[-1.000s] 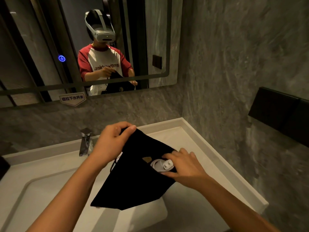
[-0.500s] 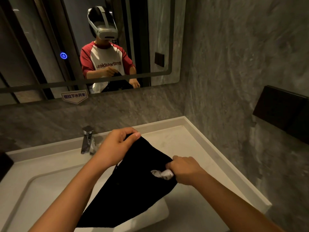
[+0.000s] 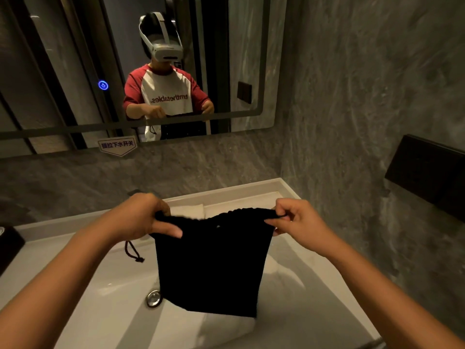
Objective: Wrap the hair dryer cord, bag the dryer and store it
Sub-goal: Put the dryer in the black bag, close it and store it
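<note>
A black drawstring bag hangs upright over the white sink basin, its gathered mouth stretched flat between my two hands. My left hand pinches the left end of the mouth. My right hand pinches the right end. A dark drawstring loop with a knot dangles below my left hand. The hair dryer and its cord are out of sight inside the bag.
The white sink has a metal drain beside the bag's lower left corner. A folded white towel lies under the bag. Ahead hangs a mirror; a grey stone wall with a black box stands right.
My right hand pushed the white plug into the bag, then let go and took the right end of the mouth. Both hands raised the bag and pulled its opening out straight.
</note>
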